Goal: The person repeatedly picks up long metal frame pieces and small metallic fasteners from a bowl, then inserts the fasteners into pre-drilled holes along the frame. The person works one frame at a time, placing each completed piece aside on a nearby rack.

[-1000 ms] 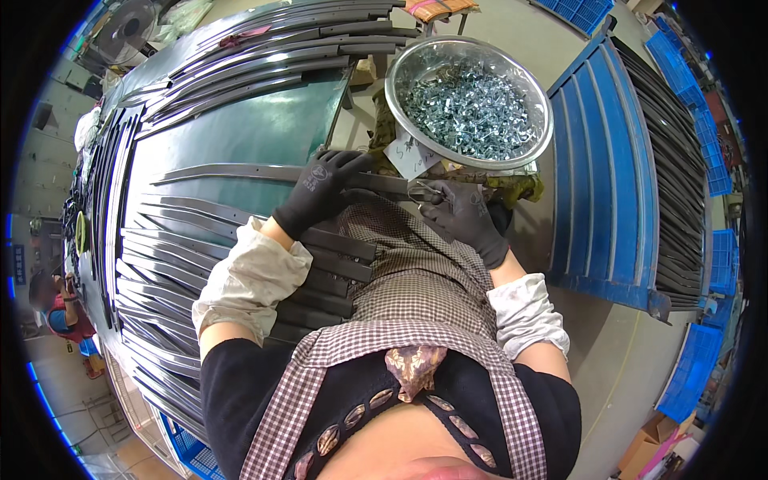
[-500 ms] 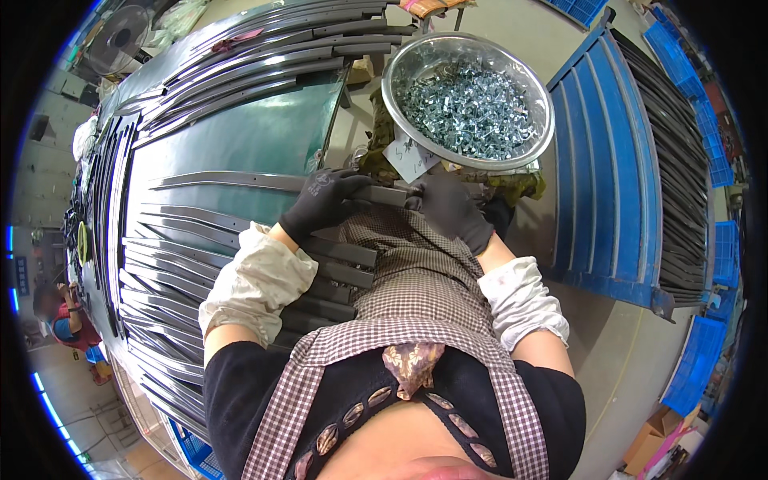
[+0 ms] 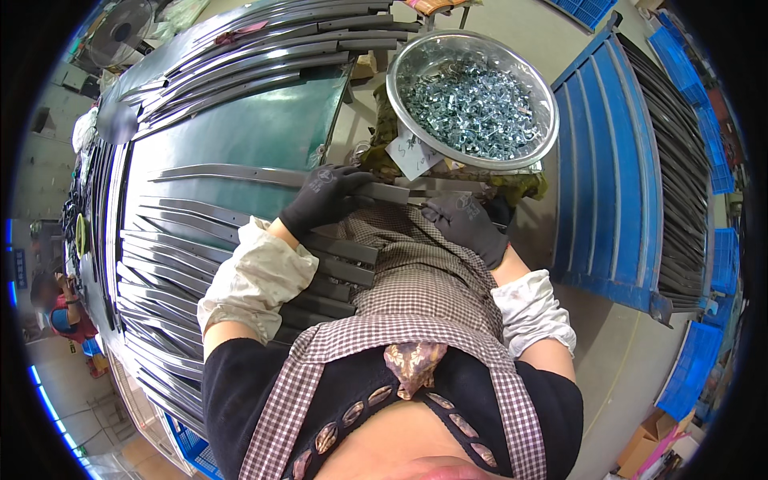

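My left hand (image 3: pixel 326 200), in a dark work glove, is wrapped round a long dark metal strip (image 3: pixel 232 172) near its right end. The strip's left part lies over the green tabletop (image 3: pixel 248 132). My right hand (image 3: pixel 470 228), gloved the same way, is just right of the strip's end and apart from it. Its fingers are curled together, and whatever they hold is hidden. Beyond it, a large metal basin (image 3: pixel 554 120) holds a heap of small shiny metal clips (image 3: pixel 472 108).
More dark strips (image 3: pixel 184 276) lie side by side at the left, and others (image 3: pixel 280 52) across the table's far part. A blue metal rack (image 3: pixel 604 168) full of strips stands at the right. A paper tag (image 3: pixel 413 157) hangs below the basin. Another person (image 3: pixel 72 316) is at the far left.
My right hand has drawn back from the strip's end, toward me and a little to the right. The left hand keeps its grip on the strip, nearly in place.
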Demonstrator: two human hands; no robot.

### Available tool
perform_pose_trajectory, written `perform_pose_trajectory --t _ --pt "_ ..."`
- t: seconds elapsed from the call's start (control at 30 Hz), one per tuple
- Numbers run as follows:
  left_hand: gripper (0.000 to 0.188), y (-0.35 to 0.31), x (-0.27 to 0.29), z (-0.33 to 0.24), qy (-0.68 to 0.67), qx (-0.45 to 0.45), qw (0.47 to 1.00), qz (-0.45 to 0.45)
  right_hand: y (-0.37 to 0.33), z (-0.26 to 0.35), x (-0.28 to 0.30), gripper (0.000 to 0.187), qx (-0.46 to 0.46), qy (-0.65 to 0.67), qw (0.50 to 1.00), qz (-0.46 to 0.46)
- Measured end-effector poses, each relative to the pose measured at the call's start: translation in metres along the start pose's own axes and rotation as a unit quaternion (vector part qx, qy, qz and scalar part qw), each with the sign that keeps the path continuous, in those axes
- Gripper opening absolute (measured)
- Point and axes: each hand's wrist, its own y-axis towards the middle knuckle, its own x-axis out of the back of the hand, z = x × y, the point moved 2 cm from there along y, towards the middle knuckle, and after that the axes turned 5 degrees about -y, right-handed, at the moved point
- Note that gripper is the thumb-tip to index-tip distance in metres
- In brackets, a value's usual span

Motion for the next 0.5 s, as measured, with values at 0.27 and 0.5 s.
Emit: perform_pose_trajectory --t 0.27,0.5 --pt "0.038 -0.004 -0.003 0.004 -0.016 -0.006 1.000 0.026 0.010 0.010 -0.009 0.022 0.047 -0.132 0.990 -0.034" --pt "0.047 -0.010 -0.018 0.029 -0.009 -0.117 0.993 0.027 -0.032 -0.057 0.034 0.026 -0.043 -0.144 0.986 -0.073"
